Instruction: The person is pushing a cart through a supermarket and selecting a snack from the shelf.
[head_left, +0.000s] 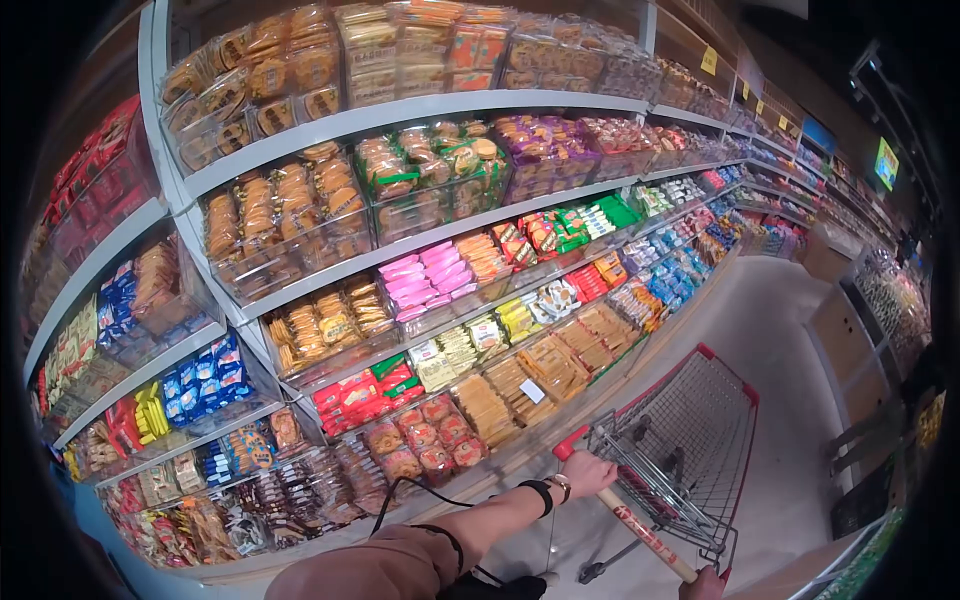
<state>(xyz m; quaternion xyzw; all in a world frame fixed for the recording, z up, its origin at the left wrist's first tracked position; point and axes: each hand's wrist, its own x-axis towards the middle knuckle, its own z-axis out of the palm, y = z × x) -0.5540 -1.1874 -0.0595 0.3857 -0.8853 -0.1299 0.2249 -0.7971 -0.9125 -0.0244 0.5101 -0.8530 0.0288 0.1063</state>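
My left hand (588, 473) is closed round the left end of the handle of a shopping cart (690, 440). A dark band and a watch-like bracelet circle that wrist. At the lower edge of the view, my right hand (704, 584) grips the other end of the handle and is partly cut off. The cart is a metal wire basket with red trim, and I see no goods in it. Packed snack shelves stand close beside my left arm, with wrapped biscuit sticks (487, 409) on the lowest tier near the hand.
Tiered shelving (420, 105) with clear bins of packaged snacks curves along the left and into the distance. A grey floor aisle (775, 310) runs ahead past the cart. Wooden display stands (850, 340) line the right side. A black cable (400, 485) loops near my left arm.
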